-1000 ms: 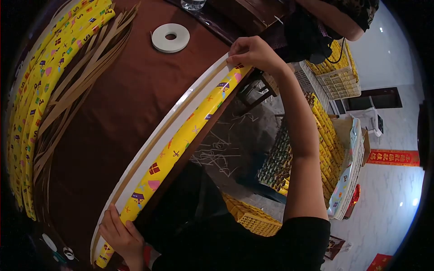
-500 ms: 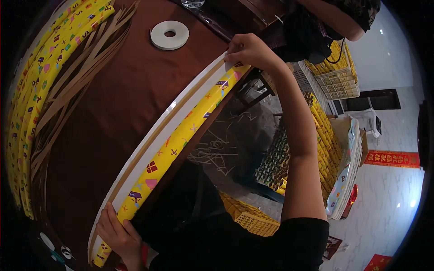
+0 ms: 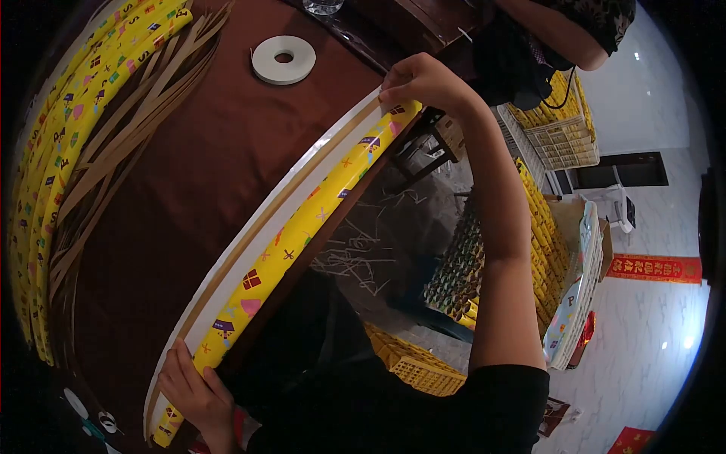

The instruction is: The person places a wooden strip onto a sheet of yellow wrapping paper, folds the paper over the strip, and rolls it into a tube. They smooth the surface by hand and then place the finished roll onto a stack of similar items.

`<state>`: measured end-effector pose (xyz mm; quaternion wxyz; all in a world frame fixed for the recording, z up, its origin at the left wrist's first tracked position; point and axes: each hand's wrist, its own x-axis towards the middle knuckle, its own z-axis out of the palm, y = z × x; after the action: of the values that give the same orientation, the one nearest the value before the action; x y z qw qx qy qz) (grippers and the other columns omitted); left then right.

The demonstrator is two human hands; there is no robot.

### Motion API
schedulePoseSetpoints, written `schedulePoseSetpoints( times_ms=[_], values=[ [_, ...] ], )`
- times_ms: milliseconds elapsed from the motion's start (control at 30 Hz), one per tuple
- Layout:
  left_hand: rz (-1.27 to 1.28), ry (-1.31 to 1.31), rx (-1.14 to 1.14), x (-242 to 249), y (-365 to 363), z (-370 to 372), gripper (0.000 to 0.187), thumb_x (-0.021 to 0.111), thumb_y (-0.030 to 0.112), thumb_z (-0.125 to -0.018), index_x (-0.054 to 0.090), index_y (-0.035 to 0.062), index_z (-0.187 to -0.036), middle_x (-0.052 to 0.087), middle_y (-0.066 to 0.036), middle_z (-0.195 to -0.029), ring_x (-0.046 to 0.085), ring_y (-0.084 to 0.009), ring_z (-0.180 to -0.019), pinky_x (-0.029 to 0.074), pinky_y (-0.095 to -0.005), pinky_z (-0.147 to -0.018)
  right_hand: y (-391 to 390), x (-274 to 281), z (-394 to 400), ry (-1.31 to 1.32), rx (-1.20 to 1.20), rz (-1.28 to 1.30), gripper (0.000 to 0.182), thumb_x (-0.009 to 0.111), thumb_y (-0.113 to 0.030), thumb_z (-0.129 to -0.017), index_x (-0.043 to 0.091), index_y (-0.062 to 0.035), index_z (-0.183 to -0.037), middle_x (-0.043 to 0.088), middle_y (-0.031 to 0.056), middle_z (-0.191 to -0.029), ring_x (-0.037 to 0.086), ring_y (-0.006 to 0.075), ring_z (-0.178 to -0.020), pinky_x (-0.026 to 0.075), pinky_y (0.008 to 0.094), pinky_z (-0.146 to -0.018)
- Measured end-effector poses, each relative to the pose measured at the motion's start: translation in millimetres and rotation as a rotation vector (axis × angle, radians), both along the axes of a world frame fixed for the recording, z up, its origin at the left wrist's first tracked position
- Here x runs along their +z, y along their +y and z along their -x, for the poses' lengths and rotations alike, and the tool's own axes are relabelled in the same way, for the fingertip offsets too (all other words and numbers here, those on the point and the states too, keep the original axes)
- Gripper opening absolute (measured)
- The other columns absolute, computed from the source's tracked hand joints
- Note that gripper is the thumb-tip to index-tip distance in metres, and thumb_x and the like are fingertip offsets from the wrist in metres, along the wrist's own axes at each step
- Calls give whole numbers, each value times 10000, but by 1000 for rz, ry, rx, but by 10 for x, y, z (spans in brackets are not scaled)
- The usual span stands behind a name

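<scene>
A long roll of yellow patterned wrapping paper (image 3: pixel 302 227) lies along the near edge of a brown table (image 3: pixel 204 151), with its white inner edge and a tan strip beside it. My right hand (image 3: pixel 420 82) pinches the far end of the roll at the top. My left hand (image 3: pixel 193 393) presses on the near end at the bottom left. Both hands hold the same roll against the table edge.
A white tape roll (image 3: pixel 283 59) lies on the table's far side. More yellow rolls (image 3: pixel 68 113) and tan paper strips (image 3: pixel 128 129) are stacked at the left. Another person (image 3: pixel 560 30) stands at the top right. Crates of yellow rolls (image 3: pixel 560 121) stand on the floor at the right.
The roll and both hands have shifted slightly; my right hand has rolled a little further over the roll's far end. Otherwise the scene is much the same.
</scene>
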<state>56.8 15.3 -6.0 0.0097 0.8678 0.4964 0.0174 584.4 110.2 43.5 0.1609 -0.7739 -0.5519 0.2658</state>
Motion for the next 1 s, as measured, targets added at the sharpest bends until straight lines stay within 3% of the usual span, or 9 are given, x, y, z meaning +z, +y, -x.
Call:
schedulePoseSetpoints(
  times_ms=[333,600,733,800,900,933,1000],
  values=[
    [1,-36,-2,2,-3,1,467,336,274,-1009,495,-42,-1315,533,-200,-1243,509,-320,-953,401,-429,-839,5,-133,96,-1,-91,-50,179,781,-114,-662,699,6,-767,666,113,-711,626,171,-634,514,312,-625],
    [-24,-8,22,-40,-1,-2,463,337,284,-1007,509,-20,-1311,538,-181,-1237,507,-310,-923,404,-428,-830,-61,-415,-181,314,-141,-256,448,770,-26,-708,556,-26,-1102,580,55,-909,582,156,-840,508,311,-748],
    [-74,-8,39,-35,-12,-39,466,408,264,-955,510,-16,-1313,535,-155,-1244,500,-311,-901,405,-419,-824,-90,-433,-130,284,-229,-384,454,728,45,-725,564,-23,-1143,570,71,-1014,568,156,-896,512,301,-779],
    [-103,-35,14,-44,-17,-49,484,479,244,-905,513,-28,-1304,534,-155,-1243,491,-310,-879,405,-423,-816,-112,-420,-66,185,-249,-486,431,693,54,-736,564,-16,-1142,564,73,-1019,562,157,-885,504,299,-781],
    [-68,-94,25,30,-21,-91,488,501,243,-896,515,-33,-1297,535,-152,-1235,482,-302,-856,405,-428,-812,-230,-468,47,-269,-245,-831,331,632,0,-814,573,-13,-1140,564,92,-1043,557,187,-842,485,318,-773],
    [-110,-60,11,7,-18,-79,490,519,260,-890,528,-31,-1285,537,-149,-1227,474,-289,-843,406,-422,-802,-301,-332,421,-153,-244,-892,217,612,-26,-858,611,-12,-1074,593,91,-1028,574,197,-865,480,325,-773],
    [-136,-65,21,-26,-12,-76,487,520,269,-893,535,-31,-1277,541,-147,-1213,476,-286,-844,406,-420,-798,-437,-285,848,-138,73,-900,116,606,-48,-889,652,-16,-990,621,95,-987,589,210,-900,475,335,-776]
  ],
)
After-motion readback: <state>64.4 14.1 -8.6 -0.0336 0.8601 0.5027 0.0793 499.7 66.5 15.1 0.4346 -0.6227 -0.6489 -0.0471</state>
